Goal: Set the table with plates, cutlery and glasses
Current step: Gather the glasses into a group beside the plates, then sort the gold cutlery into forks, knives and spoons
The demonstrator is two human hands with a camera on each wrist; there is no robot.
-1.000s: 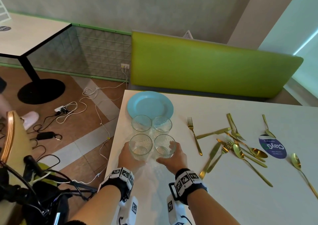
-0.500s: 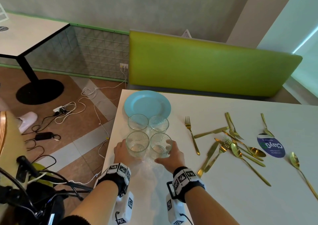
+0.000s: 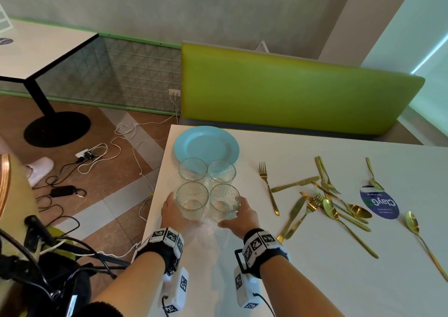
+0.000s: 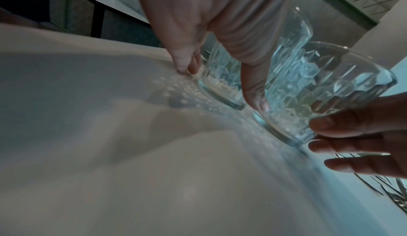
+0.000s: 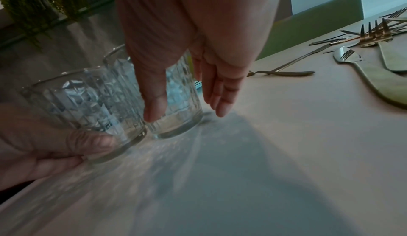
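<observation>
Four clear patterned glasses stand in a tight square near the table's left edge, in front of a light blue plate (image 3: 206, 144). My left hand (image 3: 172, 211) grips the near-left glass (image 3: 192, 202), its thumb (image 4: 256, 98) on one side and its fingers on the other. My right hand (image 3: 242, 216) holds the near-right glass (image 3: 224, 202), thumb (image 5: 154, 107) on its front and fingers down its right side. Both glasses rest on the table and touch each other. The two far glasses (image 3: 193, 170) (image 3: 221, 172) stand untouched. Gold cutlery (image 3: 324, 195) lies scattered to the right.
A single gold fork (image 3: 268, 185) lies right of the glasses, and a spoon (image 3: 417, 229) near the right edge beside a round blue sticker (image 3: 379, 201). The white table's (image 3: 303, 280) left edge runs close to my left hand. A green bench back (image 3: 291, 93) stands behind; cables (image 3: 97, 156) cover the floor.
</observation>
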